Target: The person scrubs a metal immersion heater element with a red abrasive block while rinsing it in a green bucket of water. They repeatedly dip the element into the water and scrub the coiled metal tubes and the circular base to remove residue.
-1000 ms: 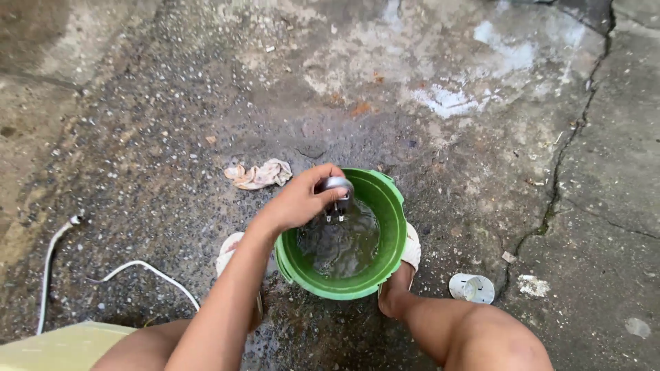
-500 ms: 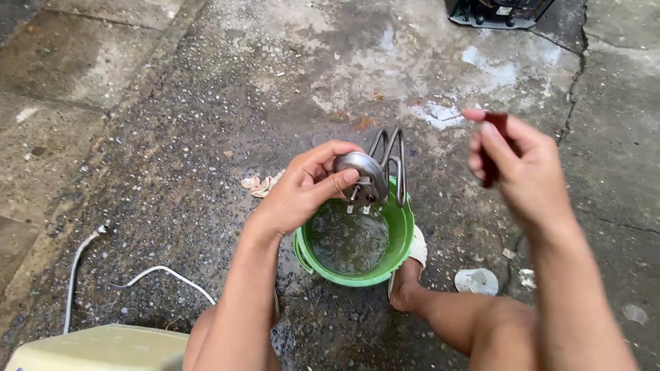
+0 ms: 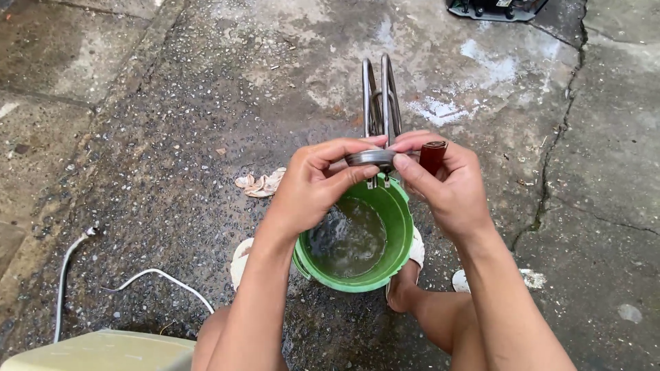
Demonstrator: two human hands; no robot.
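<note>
Both my hands hold a metal heating element (image 3: pixel 380 103) above a green bucket (image 3: pixel 395 233) of cloudy water. Its bent steel tubes point away from me and its round flange faces me. My left hand (image 3: pixel 313 185) grips the flange from the left. My right hand (image 3: pixel 440 182) pinches the flange from the right and also holds a small dark red piece (image 3: pixel 432 155) between its fingers. The bucket stands on wet concrete between my feet.
A crumpled rag (image 3: pixel 261 183) lies left of the bucket. A white cable (image 3: pixel 148 278) snakes at the lower left beside a pale yellow casing (image 3: pixel 103 350). A dark device (image 3: pixel 495 8) sits at the top edge. A crack (image 3: pixel 557 151) runs down the concrete on the right.
The element has come up out of the bucket. My right hand, carrying the red piece, has moved in from the right and joined the left on the flange.
</note>
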